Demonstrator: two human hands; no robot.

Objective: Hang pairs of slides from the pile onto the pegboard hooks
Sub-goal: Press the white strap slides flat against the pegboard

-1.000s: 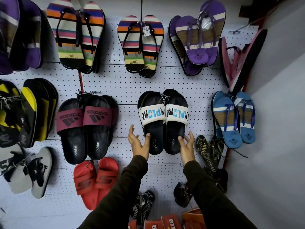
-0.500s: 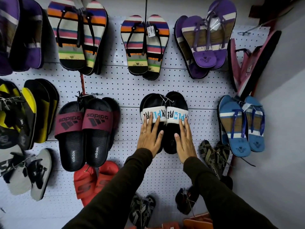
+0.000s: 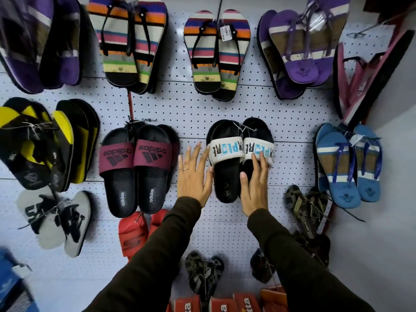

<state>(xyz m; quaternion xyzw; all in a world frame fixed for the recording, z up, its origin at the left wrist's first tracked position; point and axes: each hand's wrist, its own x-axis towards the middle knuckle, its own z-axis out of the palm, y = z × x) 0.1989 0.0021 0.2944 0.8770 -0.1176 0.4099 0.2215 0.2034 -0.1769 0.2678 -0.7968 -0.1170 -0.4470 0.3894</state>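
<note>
The pair of black rubber slides with white printed straps [image 3: 239, 158] hangs from a hook on the white perforated pegboard [image 3: 195, 109], between the maroon-strapped black slides [image 3: 137, 167] and the blue flip-flops [image 3: 347, 165]. A second ago both hands cupped its heels; now the left hand [image 3: 194, 176] is flat, fingers spread, beside it, apparently only the thumb touching. The right hand [image 3: 255, 183] lies flat on the right slide, grip released. The pair looks hung and is only being straightened.
</note>
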